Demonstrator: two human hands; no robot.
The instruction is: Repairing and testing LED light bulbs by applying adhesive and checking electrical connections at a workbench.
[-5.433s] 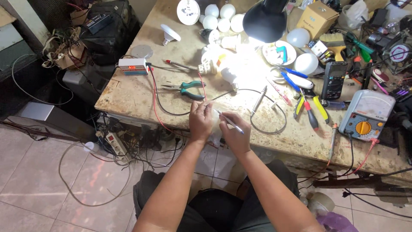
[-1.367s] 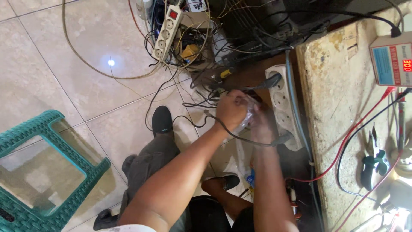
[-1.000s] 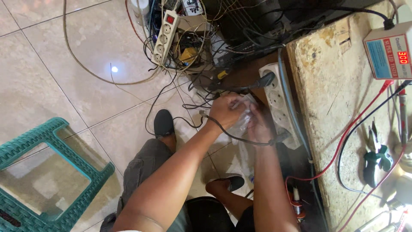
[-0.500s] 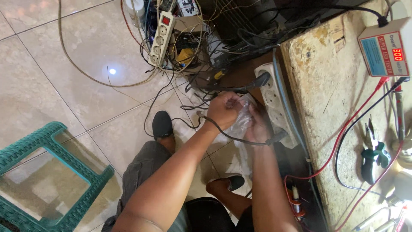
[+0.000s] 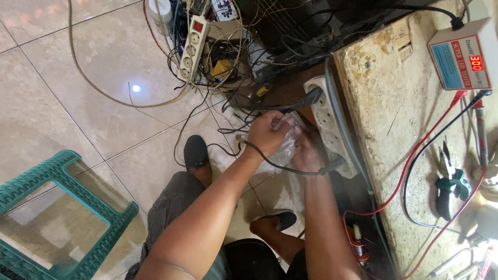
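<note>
Both of my hands are down below the edge of the workbench, working a small clear plastic bag (image 5: pixel 288 147). My left hand (image 5: pixel 267 132) pinches the bag's upper edge with closed fingers. My right hand (image 5: pixel 307 151) grips the bag's other side, close under a white power strip (image 5: pixel 328 120) fixed to the bench's side. A black cable (image 5: pixel 282 167) loops across my left wrist and runs to a plug in that strip. What lies inside the bag cannot be made out.
The stone workbench top (image 5: pixel 404 129) fills the right, with a white tester box with a red display (image 5: pixel 461 52), red and black leads and green-handled pliers (image 5: pixel 451 184). A second power strip (image 5: pixel 191 46) lies in tangled wires on the tiled floor. A green plastic stool (image 5: pixel 46 218) stands lower left.
Five seconds ago my hands worked on top of the bench; they are now below its edge on the plastic bag. Over the last second the view drifted slightly; the hands stayed on the bag.
</note>
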